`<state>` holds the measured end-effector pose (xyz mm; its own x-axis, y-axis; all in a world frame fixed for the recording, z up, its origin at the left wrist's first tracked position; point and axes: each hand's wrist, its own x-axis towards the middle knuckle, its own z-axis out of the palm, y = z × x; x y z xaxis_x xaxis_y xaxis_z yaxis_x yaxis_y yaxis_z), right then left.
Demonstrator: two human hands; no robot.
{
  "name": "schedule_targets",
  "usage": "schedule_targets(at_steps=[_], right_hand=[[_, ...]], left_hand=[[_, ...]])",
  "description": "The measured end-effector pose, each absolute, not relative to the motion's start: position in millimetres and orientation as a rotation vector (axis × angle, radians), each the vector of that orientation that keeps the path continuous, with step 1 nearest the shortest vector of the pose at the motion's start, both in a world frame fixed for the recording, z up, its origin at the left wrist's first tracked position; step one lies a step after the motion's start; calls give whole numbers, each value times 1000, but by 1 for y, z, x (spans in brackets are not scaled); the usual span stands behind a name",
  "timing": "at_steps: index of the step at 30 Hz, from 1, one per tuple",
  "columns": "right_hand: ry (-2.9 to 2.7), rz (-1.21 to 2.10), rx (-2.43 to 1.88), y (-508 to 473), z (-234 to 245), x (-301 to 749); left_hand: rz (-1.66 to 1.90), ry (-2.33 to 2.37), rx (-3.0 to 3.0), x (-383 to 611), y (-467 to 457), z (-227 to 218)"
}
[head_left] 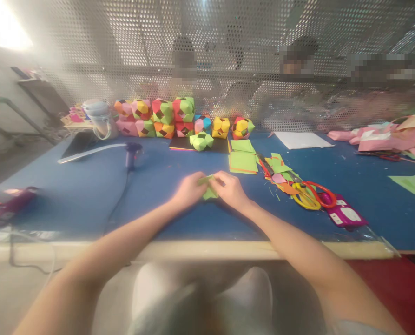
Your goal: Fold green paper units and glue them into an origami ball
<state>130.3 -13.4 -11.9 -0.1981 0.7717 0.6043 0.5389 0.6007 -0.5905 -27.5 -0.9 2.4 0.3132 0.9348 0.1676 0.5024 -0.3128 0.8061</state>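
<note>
My left hand (pixel 189 190) and my right hand (pixel 230 189) meet over the blue table (pixel 88 195), both pinched on a small piece of green folded paper (pixel 209 191). The paper lies between my fingertips, partly hidden by them. A green paper ball (pixel 201 140) sits further back, in front of a row of coloured paper cubes and balls (pixel 165 116). A stack of green paper sheets (pixel 242 161) lies just right of centre.
Scissors with red and yellow handles (pixel 313 194) lie among paper scraps (pixel 280 172) to the right, beside a purple packet (pixel 343 215). A glue gun (pixel 133 153) with its cable stands left. A perforated screen (pixel 228 56) backs the table; people sit behind it.
</note>
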Motion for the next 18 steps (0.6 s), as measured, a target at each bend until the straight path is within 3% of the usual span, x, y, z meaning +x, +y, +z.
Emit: schedule_targets(at_steps=[18], right_hand=[[-1907,315,-1075,-12,-13,132]], left_hand=[[938,1311,1887,-28,1,3]])
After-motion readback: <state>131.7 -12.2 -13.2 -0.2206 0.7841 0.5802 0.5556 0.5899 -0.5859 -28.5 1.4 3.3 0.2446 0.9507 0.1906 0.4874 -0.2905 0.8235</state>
